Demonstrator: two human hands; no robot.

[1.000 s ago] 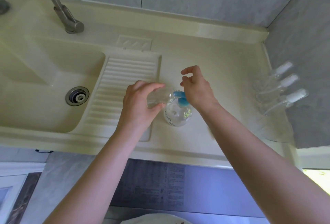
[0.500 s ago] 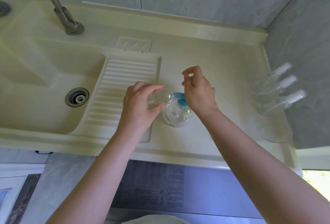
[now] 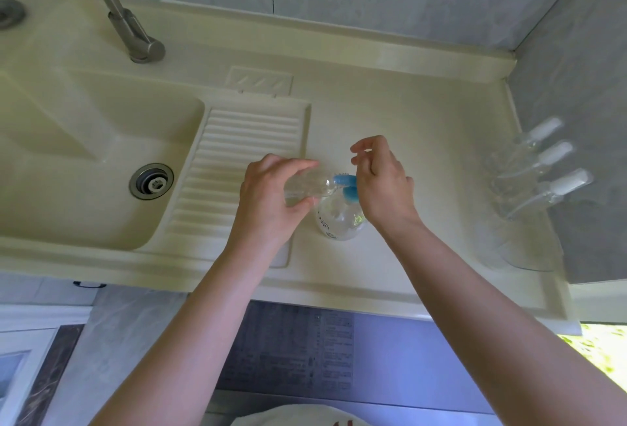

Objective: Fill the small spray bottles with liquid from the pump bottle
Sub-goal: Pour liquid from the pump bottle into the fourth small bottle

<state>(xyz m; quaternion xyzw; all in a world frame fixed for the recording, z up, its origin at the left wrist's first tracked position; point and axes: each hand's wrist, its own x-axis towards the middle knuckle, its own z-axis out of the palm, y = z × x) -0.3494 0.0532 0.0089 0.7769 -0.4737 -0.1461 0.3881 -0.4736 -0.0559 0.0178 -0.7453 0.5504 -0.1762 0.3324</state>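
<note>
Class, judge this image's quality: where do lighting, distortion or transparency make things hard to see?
Head view: wide-angle lens bows the cream countertop; bright patch blows out at lower right; three clear white-capped spray bottles nearly vanish against the grey wall.

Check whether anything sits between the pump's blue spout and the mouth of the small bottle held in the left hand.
Nothing visible does: the small bottle has its mouth right at the blue spout of the pump bottle.

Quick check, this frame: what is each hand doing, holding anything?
Left hand: grips a small clear bottle, tilted toward the blue nozzle.
Right hand: rests on the pump bottle's blue pump head, fingers loosely curled; grip cannot be told.
</note>
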